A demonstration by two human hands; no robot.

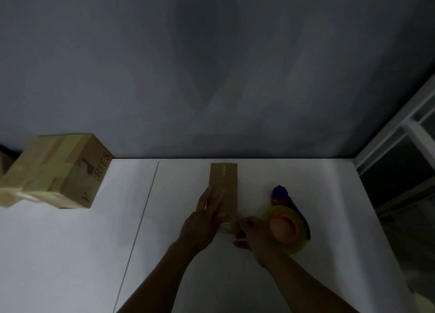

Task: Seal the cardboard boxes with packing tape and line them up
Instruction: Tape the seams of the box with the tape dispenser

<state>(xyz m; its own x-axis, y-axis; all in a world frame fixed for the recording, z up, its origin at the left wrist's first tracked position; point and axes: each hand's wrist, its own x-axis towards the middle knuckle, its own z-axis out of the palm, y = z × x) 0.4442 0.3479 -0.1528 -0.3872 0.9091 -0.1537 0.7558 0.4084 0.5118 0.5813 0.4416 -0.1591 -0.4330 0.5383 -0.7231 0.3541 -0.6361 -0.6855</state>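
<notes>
Left hand [202, 221] flat on box [226, 178], right hand [255, 238] gripping tape dispenser [286, 228] at its near edge

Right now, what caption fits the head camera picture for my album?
Left hand rests flat on a narrow cardboard box, right hand at its near end beside the tape dispenser.

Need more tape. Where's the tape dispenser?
Head view, right of centre: the tape dispenser sits on the table, right of the narrow box, by the right hand.

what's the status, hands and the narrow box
Left hand flat on narrow box. Right hand at its near end, grip unclear in the dark. Tape dispenser just right of the box. Taped box apart, far left.
</notes>
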